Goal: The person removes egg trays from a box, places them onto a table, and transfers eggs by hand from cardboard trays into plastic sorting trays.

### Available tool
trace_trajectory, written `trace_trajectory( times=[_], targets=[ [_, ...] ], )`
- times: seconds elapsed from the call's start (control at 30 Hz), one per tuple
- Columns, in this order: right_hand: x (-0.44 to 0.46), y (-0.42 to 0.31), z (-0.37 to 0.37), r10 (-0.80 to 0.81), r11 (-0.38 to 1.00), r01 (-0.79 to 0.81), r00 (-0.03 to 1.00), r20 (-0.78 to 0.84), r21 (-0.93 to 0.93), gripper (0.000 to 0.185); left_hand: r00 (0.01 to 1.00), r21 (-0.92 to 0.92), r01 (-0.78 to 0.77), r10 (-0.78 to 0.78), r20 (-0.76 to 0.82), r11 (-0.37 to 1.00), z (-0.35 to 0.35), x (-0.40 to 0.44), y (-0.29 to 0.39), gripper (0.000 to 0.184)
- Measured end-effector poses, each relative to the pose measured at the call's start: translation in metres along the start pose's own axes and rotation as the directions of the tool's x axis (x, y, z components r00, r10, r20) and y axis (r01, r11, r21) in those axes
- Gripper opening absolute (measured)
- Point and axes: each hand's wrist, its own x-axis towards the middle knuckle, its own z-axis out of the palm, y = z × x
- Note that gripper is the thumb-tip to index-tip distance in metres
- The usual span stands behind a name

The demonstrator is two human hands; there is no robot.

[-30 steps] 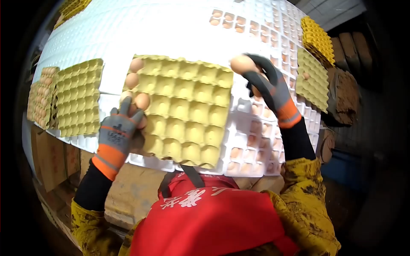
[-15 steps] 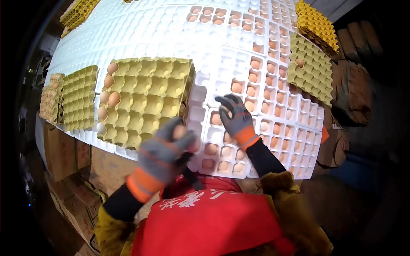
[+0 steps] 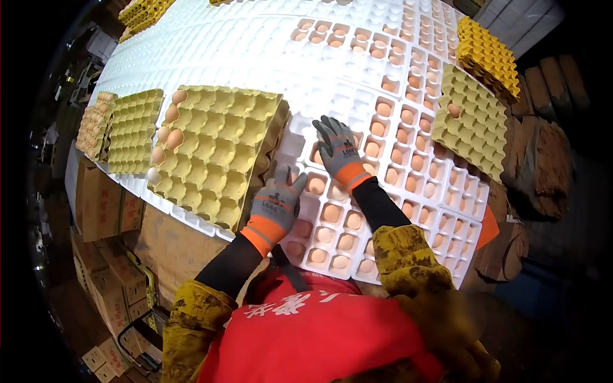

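My left hand (image 3: 279, 201), in a grey glove with an orange cuff, lies low over the left column of a white egg tray (image 3: 343, 270). Its fingers are stretched out and slightly apart; the palm side is hidden. Further up, my right hand (image 3: 338, 148), gloved alike, reaches across the cells with its fingers extended. One brown egg (image 3: 317, 157) sits in a cell beside that hand, and another egg (image 3: 316, 185) lies between both hands. No egg shows in either grip. To the left of my left hand stands a stack of yellow-green egg flats (image 3: 220, 153), with several eggs along its left edge.
White trays (image 3: 211, 51) cover the table, eggs filling many cells on the right. Another green flat (image 3: 469, 121) with one egg lies at right, near stacked yellow flats (image 3: 488, 57). A further flat (image 3: 135, 131) stands at left. Cardboard boxes (image 3: 108, 207) are below the table's left side.
My left hand has moved up and right from beside the flats, and the egg seen at its fingers no longer shows. My right hand has shifted slightly up and left. The camera view has shifted.
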Motion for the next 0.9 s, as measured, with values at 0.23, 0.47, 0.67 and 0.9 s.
trace_trajectory(
  times=[0.23, 0.47, 0.67, 0.9],
  targets=[
    [-0.029, -0.008, -0.032, 0.287, 0.914, -0.269, 0.958, -0.015, 0.304, 0.044, 0.978, -0.282, 0.053, -0.106, -0.178, 0.958, 0.065, 0.041, -0.030, 0.035],
    [-0.036, 0.002, -0.029, 0.187, 0.964, -0.173, 0.981, -0.052, 0.202, 0.040, 0.832, -0.389, -0.116, -0.124, -0.540, 0.914, 0.033, 0.075, -0.005, 0.045],
    [-0.044, 0.008, -0.020, 0.298, 0.897, -0.252, 0.951, -0.077, 0.362, 0.038, 0.891, -0.150, -0.126, 0.045, -0.452, 0.981, 0.072, 0.075, 0.000, 0.060],
    [0.087, -0.126, -0.002, 0.093, 0.882, -0.066, 0.995, -0.036, 0.466, 0.041, 0.725, -0.186, -0.013, -0.119, -0.678, 0.982, -0.110, -0.024, -0.135, 0.049]
  ],
)
